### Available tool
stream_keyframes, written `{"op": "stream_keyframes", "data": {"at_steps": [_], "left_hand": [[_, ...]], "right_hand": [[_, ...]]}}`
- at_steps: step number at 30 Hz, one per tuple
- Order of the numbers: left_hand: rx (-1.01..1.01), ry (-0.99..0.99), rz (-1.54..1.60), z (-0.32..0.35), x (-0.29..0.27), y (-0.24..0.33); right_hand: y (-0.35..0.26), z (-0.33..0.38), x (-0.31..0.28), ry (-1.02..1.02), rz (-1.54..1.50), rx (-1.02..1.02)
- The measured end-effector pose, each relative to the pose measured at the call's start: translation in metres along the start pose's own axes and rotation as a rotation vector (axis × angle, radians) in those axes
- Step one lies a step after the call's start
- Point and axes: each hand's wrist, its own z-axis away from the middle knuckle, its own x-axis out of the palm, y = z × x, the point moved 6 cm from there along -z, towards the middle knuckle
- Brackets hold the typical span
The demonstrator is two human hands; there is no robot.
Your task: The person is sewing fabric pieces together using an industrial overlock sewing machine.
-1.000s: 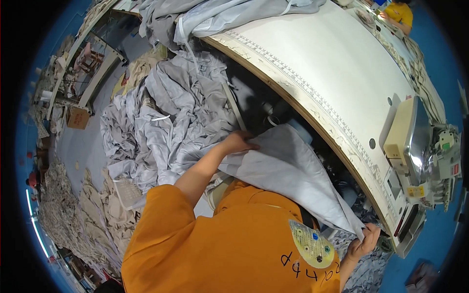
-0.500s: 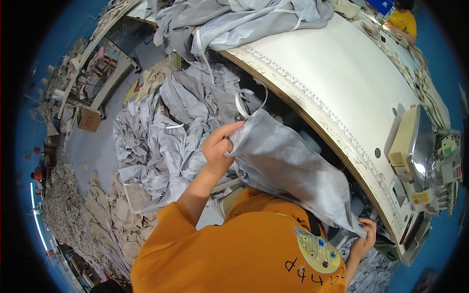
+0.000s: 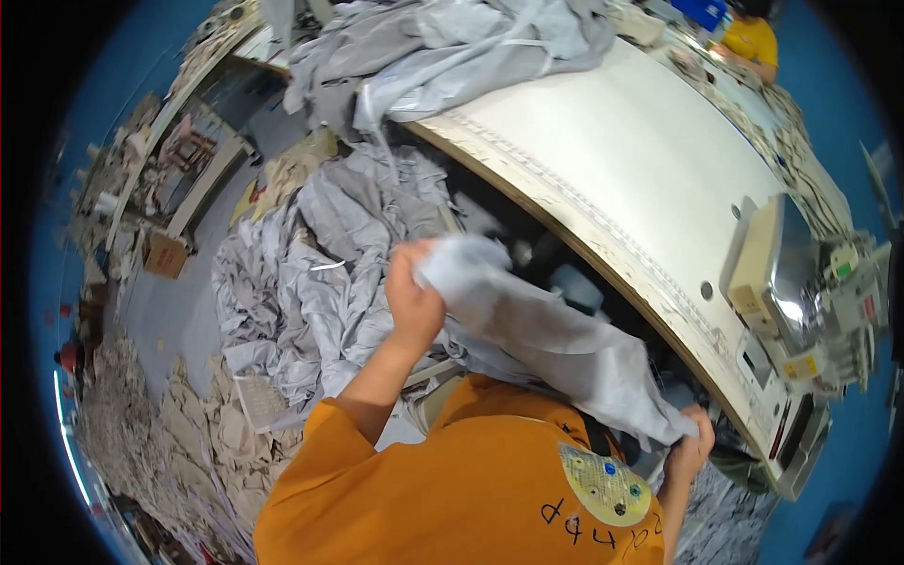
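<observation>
Stretched between my hands is a piece of grey fabric (image 3: 556,330), a garment piece by its look, held in front of my body beside the table edge. My left hand (image 3: 414,294) grips its upper left end, which is smeared by motion. At the far lower right corner, my right hand (image 3: 694,441) pinches the other end. The cloth sags in folds between them. Just left of and beyond my left hand lies a big heap of the same grey fabric (image 3: 330,264).
A white worktable (image 3: 584,122) with a ruler strip along its edge runs along the right. On it stand a sewing machine (image 3: 777,282) and a grey garment pile (image 3: 443,56). Beige cloth (image 3: 188,414) covers the floor at left. A person in yellow (image 3: 750,42) sits far right.
The fabric has narrowed and folded between my hands, its left end blurring. The white strap near my left hand no longer shows. My view has shifted slightly.
</observation>
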Motion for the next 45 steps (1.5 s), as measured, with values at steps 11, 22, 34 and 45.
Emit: {"op": "stream_keyframes", "data": {"at_steps": [11, 22, 34, 45], "left_hand": [[0.216, -1.097, -0.058, -0.053, 0.154, 0.130], [0.679, -0.357, -0.559, -0.191, 0.036, 0.265], [0.351, -1.063, -0.655, -0.177, 0.070, 0.207], [0.471, -0.437, -0.316, -0.262, -0.033, 0.241]], "right_hand": [[-0.203, -0.129, 0.122, -0.187, 0.297, -0.863], [-0.051, -0.134, 0.269, -0.188, 0.294, -0.319], [-0.290, -0.193, 0.178, -0.171, 0.284, -0.881], [-0.128, -0.161, 0.236, -0.728, 0.238, -0.247]]}}
